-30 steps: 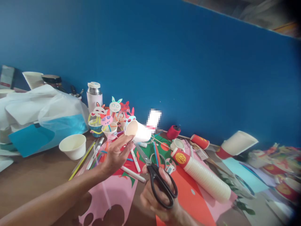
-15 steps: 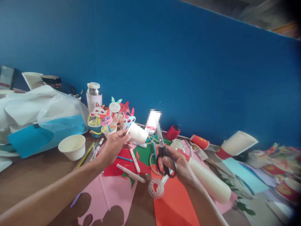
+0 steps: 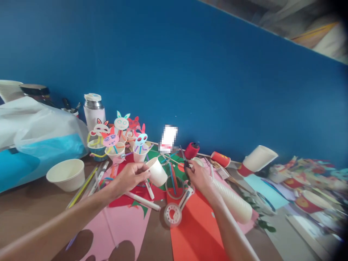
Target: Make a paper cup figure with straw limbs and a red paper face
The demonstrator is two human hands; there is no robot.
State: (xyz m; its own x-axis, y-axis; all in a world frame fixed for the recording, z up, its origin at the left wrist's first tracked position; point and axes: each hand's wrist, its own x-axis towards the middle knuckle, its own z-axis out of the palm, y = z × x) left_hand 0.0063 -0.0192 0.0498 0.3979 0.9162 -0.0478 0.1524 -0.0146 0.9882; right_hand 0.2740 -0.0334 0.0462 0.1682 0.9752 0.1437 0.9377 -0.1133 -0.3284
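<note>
My left hand [image 3: 135,174] grips a white paper cup [image 3: 157,173] by its edge, the cup tilted above the craft sheets. Farther right, my right hand [image 3: 198,175] has its fingers on black-handled scissors [image 3: 186,163], their blades pointing up and away. The hand covers most of the handles. Just left of that hand, blue and orange sticks stand in a clear round container [image 3: 174,186]. A roll of clear tape [image 3: 173,214] lies closer to me, near a white marker [image 3: 144,200].
Several paper cups with animal-face figures [image 3: 111,140] stand at back left, near a thermos [image 3: 94,108] and a white bowl [image 3: 66,174]. A long stack of cups [image 3: 232,201] lies at right. A phone [image 3: 169,137] leans against the blue wall [image 3: 174,65].
My right hand has moved away from me and lowered, taking the scissors toward the table by the red object. My left hand still holds the cup, now lower and turned more upright.
</note>
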